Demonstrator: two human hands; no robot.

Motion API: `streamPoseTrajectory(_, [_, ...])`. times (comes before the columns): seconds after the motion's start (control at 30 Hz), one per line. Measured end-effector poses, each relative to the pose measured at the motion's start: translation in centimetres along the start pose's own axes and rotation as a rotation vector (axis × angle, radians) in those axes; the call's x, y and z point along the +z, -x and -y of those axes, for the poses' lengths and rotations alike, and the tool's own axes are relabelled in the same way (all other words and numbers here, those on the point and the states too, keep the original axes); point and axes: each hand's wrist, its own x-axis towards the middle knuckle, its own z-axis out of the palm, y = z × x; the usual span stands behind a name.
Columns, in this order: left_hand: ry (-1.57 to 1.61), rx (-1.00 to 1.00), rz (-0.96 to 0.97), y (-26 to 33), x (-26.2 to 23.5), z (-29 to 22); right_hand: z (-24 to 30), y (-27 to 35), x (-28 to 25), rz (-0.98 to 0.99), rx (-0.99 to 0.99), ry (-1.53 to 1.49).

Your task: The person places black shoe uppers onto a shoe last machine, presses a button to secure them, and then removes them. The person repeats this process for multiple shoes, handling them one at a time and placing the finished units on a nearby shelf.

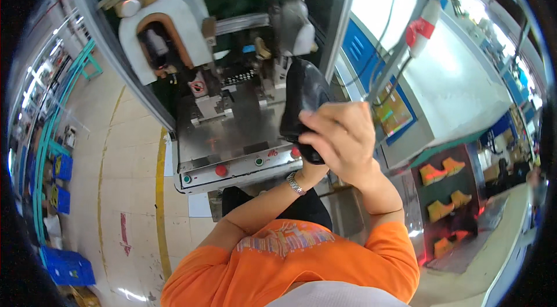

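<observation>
Before machine [232, 127], right hand [342, 139] apparently clasps black shoe [301, 95].

One head-worn fisheye view — steeply downward, close over the machine [232, 127] and floor [122, 191], edges bowed.

The right hand [342, 139] hides the left hand and the black shoe's [301, 98] lower part.

The steel machine deck [229, 133] lies open left of the black shoe [303, 98] (clamp fixtures [212, 104] crowd its back).
</observation>
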Motion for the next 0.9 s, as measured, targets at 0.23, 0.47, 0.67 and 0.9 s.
streamPoseTrajectory(0.23, [1.177, -0.737, -0.028, 0.4, -0.4, -4.3, -3.3, 13.3, -7.7, 0.056, 1.129, -0.559])
streamPoseTrajectory(0.47, [1.75, -1.345, 0.602, 4.3, 3.2, -5.0, 1.3, 21.1, -8.6, -0.305, 1.517, -0.873])
streamPoseTrajectory(0.67, [1.243, -1.778, 1.193, 14.4, 1.5, -0.8, 0.9, 33.6, -11.8, -0.3, 1.757, -0.091])
streamPoseTrajectory(0.9, [1.021, -1.707, 0.969, 12.4, -0.2, 7.2, -22.3, 48.0, -29.9, -0.226, 1.477, 0.808])
